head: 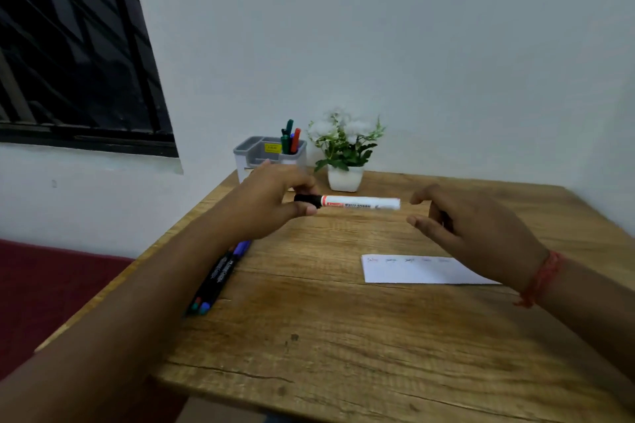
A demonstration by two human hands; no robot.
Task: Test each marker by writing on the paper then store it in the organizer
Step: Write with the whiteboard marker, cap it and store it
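Pinching marker [357, 203] cap: left hand [271, 199]; right hand [470, 233] relaxed, just beside.

A wooden worktop [343, 336] stands against a pale wall [412, 45]. A white potted plant [345, 151] sits at its far edge. A dark barred window [75, 55] is at left, above red flooring [51, 285].

Nothing is reading clearly: the red-banded label on the white barrel marker with black cap [347, 203], the yellow sticker [272, 148] on the grey plastic organizer [252, 151] and the white paper slip's [412, 269] scribbles are blurring.
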